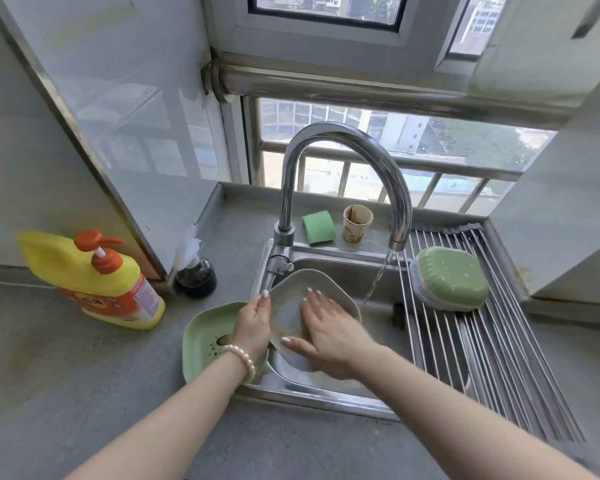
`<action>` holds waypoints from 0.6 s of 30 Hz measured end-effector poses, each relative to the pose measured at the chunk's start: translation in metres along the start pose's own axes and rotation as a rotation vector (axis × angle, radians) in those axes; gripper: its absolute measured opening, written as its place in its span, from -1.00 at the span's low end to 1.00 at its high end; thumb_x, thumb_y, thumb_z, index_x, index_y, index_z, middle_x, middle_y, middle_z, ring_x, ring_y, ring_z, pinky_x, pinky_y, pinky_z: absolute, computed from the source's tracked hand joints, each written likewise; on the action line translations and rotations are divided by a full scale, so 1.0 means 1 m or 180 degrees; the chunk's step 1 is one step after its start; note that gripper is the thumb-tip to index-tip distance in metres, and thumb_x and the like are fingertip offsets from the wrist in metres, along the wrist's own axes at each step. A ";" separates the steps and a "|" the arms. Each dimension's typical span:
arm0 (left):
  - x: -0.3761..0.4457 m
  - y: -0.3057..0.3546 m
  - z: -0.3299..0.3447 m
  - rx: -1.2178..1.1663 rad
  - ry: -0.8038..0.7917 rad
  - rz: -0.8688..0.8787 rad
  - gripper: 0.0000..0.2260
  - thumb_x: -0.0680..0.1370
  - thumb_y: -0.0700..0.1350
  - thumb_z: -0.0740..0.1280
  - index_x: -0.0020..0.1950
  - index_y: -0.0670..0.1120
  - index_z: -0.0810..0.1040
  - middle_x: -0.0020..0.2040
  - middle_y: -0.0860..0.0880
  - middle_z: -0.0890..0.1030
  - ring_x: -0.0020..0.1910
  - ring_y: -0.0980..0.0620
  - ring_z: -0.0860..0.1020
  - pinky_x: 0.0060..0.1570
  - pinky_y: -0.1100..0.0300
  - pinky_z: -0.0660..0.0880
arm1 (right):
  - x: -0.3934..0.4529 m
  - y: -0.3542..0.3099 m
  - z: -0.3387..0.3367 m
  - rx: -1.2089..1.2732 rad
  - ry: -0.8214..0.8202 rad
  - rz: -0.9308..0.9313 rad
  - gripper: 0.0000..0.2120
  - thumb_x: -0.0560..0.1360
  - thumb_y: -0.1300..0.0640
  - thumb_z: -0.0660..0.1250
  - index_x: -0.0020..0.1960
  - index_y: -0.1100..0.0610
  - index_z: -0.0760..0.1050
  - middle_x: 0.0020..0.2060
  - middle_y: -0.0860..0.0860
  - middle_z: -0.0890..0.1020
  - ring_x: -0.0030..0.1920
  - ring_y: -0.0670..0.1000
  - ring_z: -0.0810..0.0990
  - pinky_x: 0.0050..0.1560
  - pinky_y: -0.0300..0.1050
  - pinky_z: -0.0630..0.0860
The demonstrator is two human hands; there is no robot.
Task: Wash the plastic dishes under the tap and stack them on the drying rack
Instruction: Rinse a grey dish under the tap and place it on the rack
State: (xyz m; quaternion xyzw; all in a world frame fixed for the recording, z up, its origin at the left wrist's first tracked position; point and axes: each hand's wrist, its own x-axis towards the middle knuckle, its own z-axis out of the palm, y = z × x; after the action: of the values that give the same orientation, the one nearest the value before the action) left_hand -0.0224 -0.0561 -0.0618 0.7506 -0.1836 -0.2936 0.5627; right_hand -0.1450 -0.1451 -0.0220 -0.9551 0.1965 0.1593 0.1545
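Over the steel sink (329,389) I hold a pale grey-blue plastic dish (293,289), tilted, with brownish grime inside. My left hand (253,323) grips its left rim. My right hand (329,330) lies flat with straight fingers pressed on the dish's inner face. Water runs from the tap (347,174) spout to the right of the dish. A green plastic dish (205,337) lies on the counter at the sink's left edge, with dark specks in it. On the drying rack (492,341) several washed dishes (449,278) are stacked upside down, a green one on top.
A yellow detergent bottle (101,278) with an orange pump stands on the counter at the left. A small dark bottle (196,277) is beside the wall. A green sponge (318,226) and a stained paper cup (356,223) sit behind the sink.
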 end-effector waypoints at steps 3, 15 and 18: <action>-0.002 0.007 0.007 -0.0179 -0.0018 -0.0044 -0.71 0.64 -0.08 0.13 -0.22 -0.11 0.49 -0.29 -0.06 0.52 -0.22 0.00 0.46 -0.19 0.18 0.42 | -0.008 -0.028 0.009 0.0466 -0.0120 -0.0694 -0.04 0.36 -0.44 -0.31 0.56 0.15 -0.21 0.54 0.11 -0.16 0.54 0.02 -0.18 0.50 -0.13 -0.24; 0.008 0.010 0.006 -0.0079 -0.0104 -0.0118 -0.70 0.65 -0.12 0.13 -0.28 -0.11 0.41 -0.38 -0.03 0.43 -0.33 0.05 0.39 -0.25 0.22 0.37 | 0.011 -0.029 0.013 0.0844 -0.0006 -0.0466 0.04 0.28 -0.54 -0.37 0.55 0.11 -0.27 0.53 0.12 -0.21 0.54 0.03 -0.20 0.53 -0.04 -0.18; 0.014 0.008 -0.010 0.0324 0.0009 0.0096 -0.68 0.65 -0.08 0.12 -0.29 -0.11 0.41 -0.41 0.00 0.37 -0.41 0.08 0.32 -0.40 0.30 0.28 | -0.012 -0.030 0.014 0.0877 -0.0292 -0.0872 -0.21 0.54 -0.35 -0.08 0.57 0.12 -0.13 0.55 0.08 -0.04 0.54 0.00 -0.09 0.52 -0.13 -0.14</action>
State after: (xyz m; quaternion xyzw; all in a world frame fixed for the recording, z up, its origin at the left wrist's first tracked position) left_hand -0.0052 -0.0597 -0.0555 0.7759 -0.2088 -0.2743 0.5284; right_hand -0.1466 -0.1099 -0.0236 -0.9344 0.0775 0.1518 0.3128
